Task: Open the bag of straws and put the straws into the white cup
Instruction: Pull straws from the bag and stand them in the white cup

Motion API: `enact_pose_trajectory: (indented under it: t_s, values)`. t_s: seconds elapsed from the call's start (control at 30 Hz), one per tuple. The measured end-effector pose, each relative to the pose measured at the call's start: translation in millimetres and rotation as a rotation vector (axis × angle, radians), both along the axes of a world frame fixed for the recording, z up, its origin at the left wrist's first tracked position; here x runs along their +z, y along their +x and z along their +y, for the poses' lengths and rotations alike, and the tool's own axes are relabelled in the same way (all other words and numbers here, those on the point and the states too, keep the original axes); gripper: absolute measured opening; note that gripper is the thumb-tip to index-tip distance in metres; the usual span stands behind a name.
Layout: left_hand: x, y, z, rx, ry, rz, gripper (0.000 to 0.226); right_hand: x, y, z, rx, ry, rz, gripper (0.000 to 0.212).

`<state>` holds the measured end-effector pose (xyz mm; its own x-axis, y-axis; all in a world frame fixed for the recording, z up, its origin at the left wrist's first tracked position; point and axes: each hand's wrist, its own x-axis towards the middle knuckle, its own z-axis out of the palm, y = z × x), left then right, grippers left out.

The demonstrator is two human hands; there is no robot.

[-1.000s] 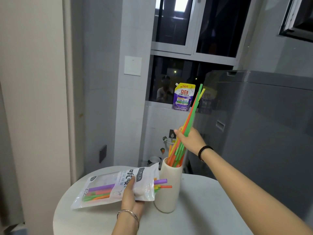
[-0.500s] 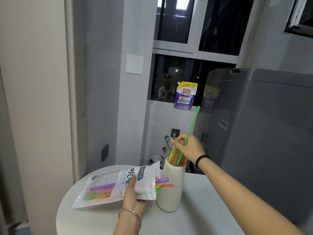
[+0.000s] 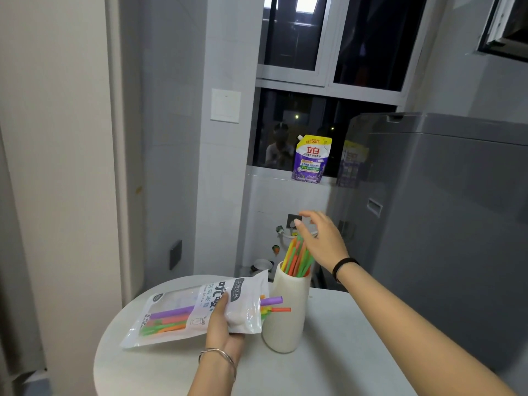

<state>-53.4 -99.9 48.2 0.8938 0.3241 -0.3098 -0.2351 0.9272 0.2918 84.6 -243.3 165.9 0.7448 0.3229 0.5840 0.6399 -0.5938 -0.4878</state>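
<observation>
A white cup (image 3: 285, 315) stands on the round white table (image 3: 328, 361). Several green, orange and yellow straws (image 3: 297, 258) stick up out of it. My right hand (image 3: 321, 238) hovers just above and behind the straw tops, fingers spread, holding nothing. My left hand (image 3: 223, 324) grips the white straw bag (image 3: 197, 307), which lies flat left of the cup. Its open end faces the cup, with purple, orange and yellow straw ends (image 3: 274, 305) poking out in front of the cup.
A large grey appliance (image 3: 443, 224) stands close on the right behind the table. A purple detergent pouch (image 3: 311, 158) sits on the window sill. A wall and door frame lie to the left.
My right hand slid the raised bundle of straws down into the cup, then let go and opened above them. The left hand and the bag stayed put.
</observation>
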Motion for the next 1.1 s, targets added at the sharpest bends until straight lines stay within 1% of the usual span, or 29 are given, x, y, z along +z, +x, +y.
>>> enact_pose_trajectory:
  t_s: [0.07, 0.13, 0.2, 0.23, 0.27, 0.37, 0.4, 0.43, 0.47, 0.5, 0.57, 0.63, 0.67, 0.7, 0.73, 0.83, 0.93, 0.97, 1.0, 1.1]
  values:
    - [0.7, -0.3, -0.5, -0.009, 0.007, -0.005, 0.045, -7.0, -0.4, 0.3, 0.046, -0.147, 0.113, 0.044]
    - [1.2, -0.5, -1.3, -0.003, 0.008, -0.008, 0.049, -13.8, -2.8, -0.5, 0.081, -0.248, 0.208, 0.046]
    - [1.1, -0.3, -1.7, 0.014, 0.008, -0.001, 0.049, -16.1, -7.7, -1.9, 0.086, -0.223, 0.213, 0.046]
    - [1.0, 0.0, -1.5, 0.019, 0.010, 0.007, 0.049, -16.1, -11.7, -2.7, 0.079, -0.146, 0.183, 0.044]
    - [1.1, 0.1, -1.6, 0.022, 0.010, 0.012, 0.049, -16.3, -18.1, -3.0, 0.071, -0.024, 0.146, 0.041]
    - [0.9, 0.2, -1.5, 0.038, 0.032, 0.017, 0.049, -28.0, -48.8, 0.6, 0.065, 0.456, 0.028, 0.022]
    - [1.8, 0.3, -1.8, 0.047, 0.045, 0.017, 0.048, -37.3, -60.6, 2.5, 0.043, 0.593, 0.009, 0.018]
    - [2.2, 0.7, -2.2, 0.062, 0.062, 0.021, 0.048, -49.7, -71.9, 5.2, 0.013, 0.715, 0.034, 0.016]
    - [1.4, 1.7, -2.6, 0.085, 0.091, 0.033, 0.048, -64.5, -81.9, 8.7, -0.018, 0.830, 0.110, 0.015]
    - [1.8, 2.9, -3.6, 0.113, 0.131, 0.048, 0.047, -78.8, -89.5, 12.5, -0.046, 0.933, 0.227, 0.015]
    - [2.6, 3.2, -5.8, 0.203, 0.233, 0.090, 0.042, -103.8, -99.5, 19.8, -0.051, 1.092, 0.570, 0.017]
    - [5.3, 1.7, -10.3, 0.313, 0.357, 0.131, 0.039, -114.8, -104.4, 26.0, 0.028, 1.233, 0.945, 0.022]
    - [7.4, 1.0, -12.9, 0.349, 0.419, 0.142, 0.043, -117.2, -106.0, 27.5, 0.080, 1.321, 1.084, 0.027]
    - [8.6, 0.5, -15.4, 0.373, 0.477, 0.145, 0.046, -119.5, -106.7, 28.1, 0.123, 1.398, 1.161, 0.032]
    - [9.3, 0.4, -17.3, 0.388, 0.529, 0.146, 0.048, -120.9, -106.6, 28.2, 0.147, 1.444, 1.186, 0.035]
    - [9.4, 2.6, -23.1, 0.385, 0.667, 0.175, 0.046, -124.5, -108.6, 34.0, 0.150, 1.478, 1.201, 0.039]
    - [8.7, 5.7, -27.9, 0.381, 0.779, 0.176, 0.042, -122.2, -115.5, 42.3, 0.159, 1.498, 1.181, 0.029]
    - [8.7, 6.4, -29.2, 0.376, 0.803, 0.177, 0.042, -122.1, -116.8, 42.6, 0.166, 1.453, 1.151, 0.026]
    - [8.9, 6.5, -29.3, 0.376, 0.820, 0.180, 0.041, -122.2, -117.9, 42.3, 0.169, 1.361, 1.121, 0.024]
    - [8.0, 6.4, -25.4, 0.395, 0.805, 0.204, 0.041, -125.5, -121.1, 38.0, 0.075, 0.993, 1.032, 0.029]
